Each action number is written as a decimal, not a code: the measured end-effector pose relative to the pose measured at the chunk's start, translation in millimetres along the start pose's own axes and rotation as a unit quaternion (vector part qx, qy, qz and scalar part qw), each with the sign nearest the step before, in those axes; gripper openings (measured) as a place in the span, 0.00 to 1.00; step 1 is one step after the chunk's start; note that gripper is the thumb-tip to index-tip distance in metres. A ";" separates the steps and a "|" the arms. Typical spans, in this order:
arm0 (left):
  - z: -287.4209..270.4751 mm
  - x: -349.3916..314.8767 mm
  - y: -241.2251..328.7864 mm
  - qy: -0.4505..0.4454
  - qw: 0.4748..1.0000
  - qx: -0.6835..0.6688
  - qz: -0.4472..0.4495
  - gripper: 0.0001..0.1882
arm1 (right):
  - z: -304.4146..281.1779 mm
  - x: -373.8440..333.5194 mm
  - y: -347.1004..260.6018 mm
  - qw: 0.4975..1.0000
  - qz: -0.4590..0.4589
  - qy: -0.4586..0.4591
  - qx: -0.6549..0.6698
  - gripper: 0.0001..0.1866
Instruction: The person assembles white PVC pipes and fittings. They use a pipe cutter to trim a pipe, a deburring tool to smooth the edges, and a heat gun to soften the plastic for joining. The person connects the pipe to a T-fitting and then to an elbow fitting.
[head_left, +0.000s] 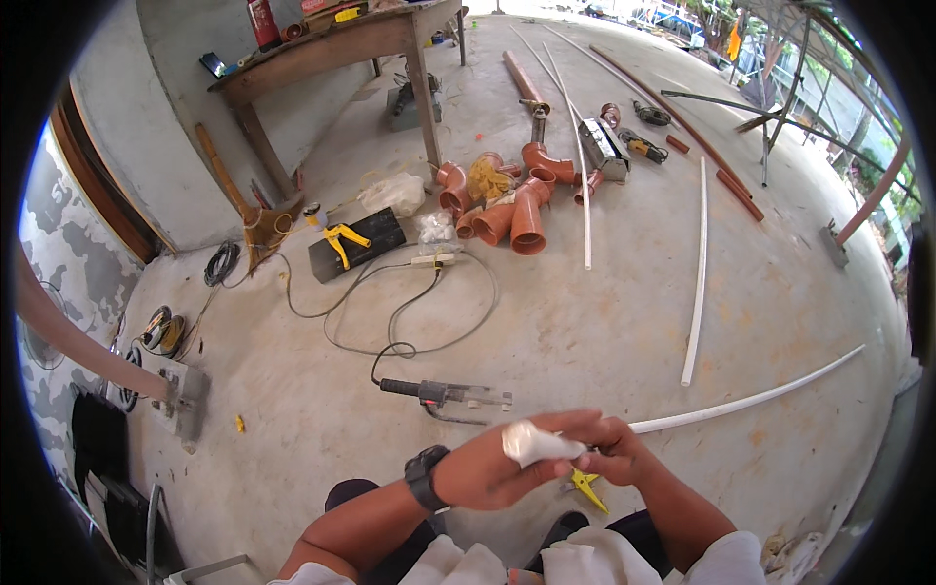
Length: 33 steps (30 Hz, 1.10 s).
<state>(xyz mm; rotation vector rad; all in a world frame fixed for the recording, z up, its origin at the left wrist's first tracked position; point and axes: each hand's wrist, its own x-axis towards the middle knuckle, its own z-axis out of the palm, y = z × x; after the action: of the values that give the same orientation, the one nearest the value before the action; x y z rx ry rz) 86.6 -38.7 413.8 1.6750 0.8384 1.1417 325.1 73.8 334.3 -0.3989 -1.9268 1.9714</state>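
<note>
In front of my lap, my left hand (492, 470), below a dark wristwatch (425, 478), has its thumb and fingers around a shiny white tube-like piece (538, 445). My right hand (622, 452) meets it, its fingers closed at the narrow end of that piece. A long white pipe (751, 400) runs off to the right from behind my right hand; whether the piece belongs to it I cannot tell. Just under my right hand shows a yellow tool (588, 490), partly hidden. Ahead on the floor lies a plastic pipe welding iron (444, 393) with a black handle.
The iron's cable leads to a power strip (432, 260). Farther off lie orange pipe fittings (527, 219), a yellow caulking gun (345, 242), white pipes (696, 292) and power tools (643, 146). A wooden table (331, 54) stands at the back left. A post (93, 341) rises at left.
</note>
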 end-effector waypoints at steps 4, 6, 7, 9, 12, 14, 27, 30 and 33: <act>1.1 -8.5 2.0 -0.034 0.994 0.081 -0.068 0.28 | 10.8 11.0 2.1 0.997 -0.020 -0.047 -0.061 0.21; -4.0 -7.1 1.3 -0.047 0.995 0.084 -0.027 0.26 | 10.1 14.9 4.8 0.993 -0.038 -0.053 -0.098 0.24; -4.4 -8.5 -1.7 -0.037 0.995 0.094 -0.021 0.27 | 10.4 15.4 7.5 0.992 -0.024 -0.051 -0.112 0.24; -3.2 -12.6 -10.0 -0.014 0.994 0.112 -0.009 0.29 | 9.4 15.5 12.5 0.989 0.006 -0.051 -0.142 0.23; -8.4 -11.5 -16.6 -0.016 0.992 0.121 -0.035 0.28 | 9.3 22.1 11.8 0.987 0.052 -0.054 -0.143 0.19; -9.1 -13.0 -22.4 -0.018 0.987 0.155 -0.039 0.28 | 11.0 29.1 18.6 0.986 0.002 -0.047 -0.157 0.18; -14.2 -10.8 -23.6 0.000 0.979 0.201 -0.017 0.27 | -2.2 37.4 21.5 0.980 0.075 0.002 -0.183 0.18; -12.7 -7.6 -29.0 0.012 0.981 0.193 -0.007 0.27 | -4.0 34.2 24.3 0.980 0.082 -0.008 -0.179 0.18; -15.2 -7.3 -33.5 0.011 0.984 0.179 0.008 0.26 | -6.6 34.2 24.7 0.981 0.085 -0.025 -0.173 0.18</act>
<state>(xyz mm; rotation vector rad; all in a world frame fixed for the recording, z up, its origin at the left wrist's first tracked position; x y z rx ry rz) 68.5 -28.8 382.5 1.9656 1.0974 1.0668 296.0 94.6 311.0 -0.6275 -2.3459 1.7537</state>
